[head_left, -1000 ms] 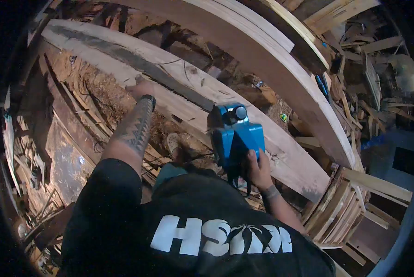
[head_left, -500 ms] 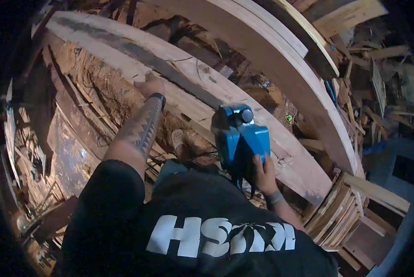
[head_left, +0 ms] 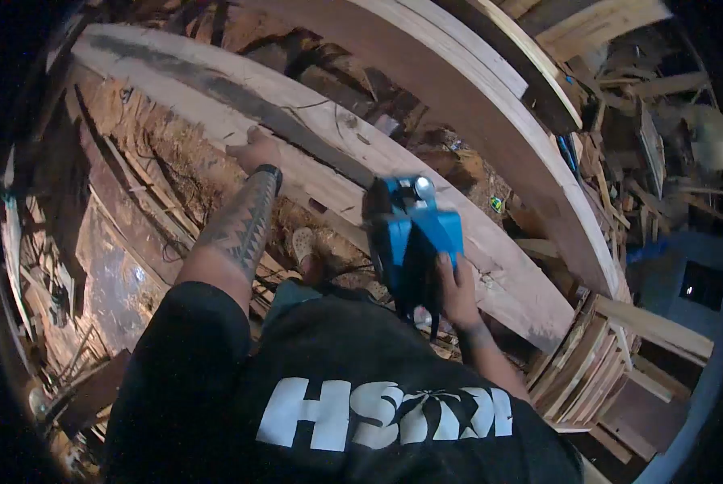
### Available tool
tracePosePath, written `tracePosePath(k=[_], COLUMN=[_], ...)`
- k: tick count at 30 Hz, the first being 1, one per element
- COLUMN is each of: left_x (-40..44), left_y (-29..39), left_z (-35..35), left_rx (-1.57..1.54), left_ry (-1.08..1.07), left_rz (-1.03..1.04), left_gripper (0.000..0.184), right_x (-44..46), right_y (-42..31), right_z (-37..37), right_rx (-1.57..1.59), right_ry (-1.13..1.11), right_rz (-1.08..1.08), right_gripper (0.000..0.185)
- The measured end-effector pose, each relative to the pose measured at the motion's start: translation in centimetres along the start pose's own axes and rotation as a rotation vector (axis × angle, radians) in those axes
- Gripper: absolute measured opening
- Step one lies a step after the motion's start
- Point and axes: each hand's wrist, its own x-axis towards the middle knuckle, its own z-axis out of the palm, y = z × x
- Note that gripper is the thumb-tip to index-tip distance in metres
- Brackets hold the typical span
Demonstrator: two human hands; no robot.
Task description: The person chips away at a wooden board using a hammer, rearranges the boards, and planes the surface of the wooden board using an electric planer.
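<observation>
A long pale plank (head_left: 523, 298) with a dark band along its middle runs diagonally from upper left to lower right. My left hand (head_left: 257, 151) rests on the plank's near edge, its thumb and fingers apart and nothing held. Farther right, my right hand (head_left: 458, 292) is wrapped round the back of a blue and black power tool (head_left: 414, 230), which sits over the plank. The tool is slightly blurred, and its underside is hidden.
Beyond the plank curves a thick wooden beam (head_left: 539, 153). Stacked boards (head_left: 591, 367) stand at the lower right, with scrap wood behind. Shavings (head_left: 176, 153) and thin strips cover the ground at left. A shoe (head_left: 303, 246) shows below the plank.
Over the last second the view shifts a little and back. The tool and my right hand stay over much the same part of the plank; my left hand sits slightly farther right along its edge.
</observation>
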Motion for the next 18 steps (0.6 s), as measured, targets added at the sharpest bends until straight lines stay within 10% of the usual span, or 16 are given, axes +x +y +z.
tracePosePath(k=[9,18], left_x=[-0.5,-2.9], left_y=[0.8,2.4], left_z=[-0.8,-2.5], left_rx=[0.019,-0.15], left_ry=[0.003,0.048], left_rz=[-0.025,-0.039], left_gripper=[0.092,0.086], right_x=[9.6,-3.6], right_y=[-2.1,2.2], right_z=[2.9,-1.1], right_rx=[0.122,-0.115], right_ry=[0.055,-0.037], right_rz=[-0.009,0.066], right_gripper=[0.04,0.038])
